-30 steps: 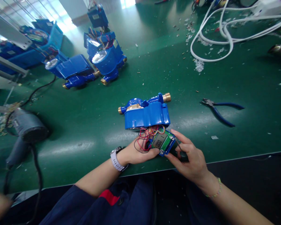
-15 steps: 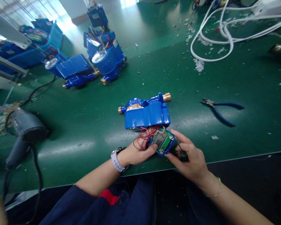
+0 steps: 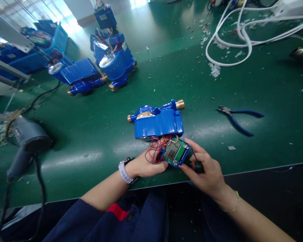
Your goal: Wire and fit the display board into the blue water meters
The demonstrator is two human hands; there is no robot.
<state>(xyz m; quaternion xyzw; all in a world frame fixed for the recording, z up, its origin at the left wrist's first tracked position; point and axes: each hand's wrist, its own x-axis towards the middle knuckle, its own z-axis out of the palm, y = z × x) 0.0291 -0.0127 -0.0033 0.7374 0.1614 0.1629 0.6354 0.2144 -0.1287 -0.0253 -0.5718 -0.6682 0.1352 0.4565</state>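
Observation:
A circuit board with a small display in a blue frame lies tilted in my left hand, whose fingers are partly hidden behind it. Red, black and other coloured wires run from the board toward a blue water meter with brass ends, lying just beyond on the bench. My right hand is closed around a screwdriver with a dark handle and thin shaft. Its thumb and a fingertip also touch the board's right edge.
Diagonal cutters lie open at the right. More blue water meters stand at the back left, near a blue crate. A grey heat gun is at the left. White cable loops across the back right among scraps.
My left thumb has moved off the display to the board's lower left edge, so more of the screen shows. The right hand has barely moved.

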